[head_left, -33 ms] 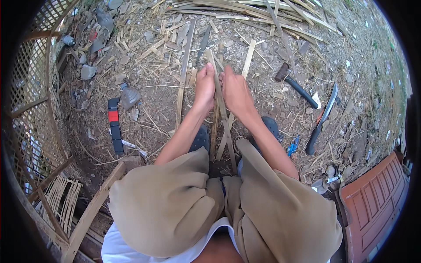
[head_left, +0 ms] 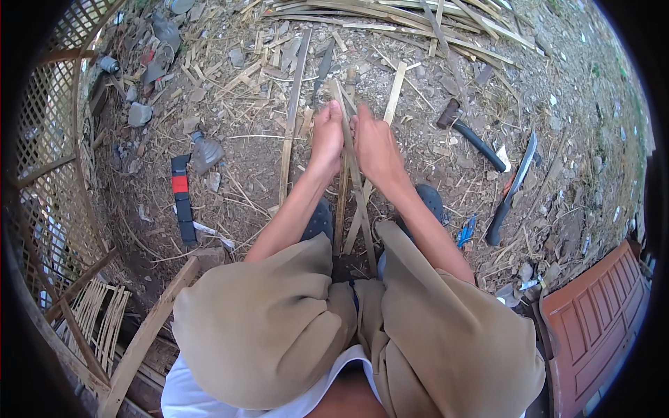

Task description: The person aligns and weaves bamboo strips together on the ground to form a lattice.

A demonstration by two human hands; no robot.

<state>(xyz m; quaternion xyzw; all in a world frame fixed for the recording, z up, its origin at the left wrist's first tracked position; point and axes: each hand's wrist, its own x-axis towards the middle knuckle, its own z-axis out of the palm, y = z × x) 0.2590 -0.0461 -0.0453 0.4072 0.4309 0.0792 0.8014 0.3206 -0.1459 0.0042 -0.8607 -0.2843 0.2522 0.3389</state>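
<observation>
A long, narrow wooden strip (head_left: 352,157) slants between my hands and down between my knees. My left hand (head_left: 326,141) is closed on it, thumb pointing up along its left side. On the strip's other side my right hand (head_left: 376,144) is closed too, its fingers curled against the strip. A thinner sliver (head_left: 347,101) shows at the top, running down to my right fingers; its lower end is hidden. Behind my right hand a pale strip (head_left: 395,94) lies slantwise, and a darker strip (head_left: 296,90) lies left of my left hand.
A hammer (head_left: 479,145), a long knife (head_left: 514,191) and a blue tool (head_left: 467,232) lie on the right. On the left are a black sheath with a red band (head_left: 181,198) and a plastic bottle (head_left: 206,153). Piled strips (head_left: 390,17) lie far ahead. A lattice panel (head_left: 52,139) stands left.
</observation>
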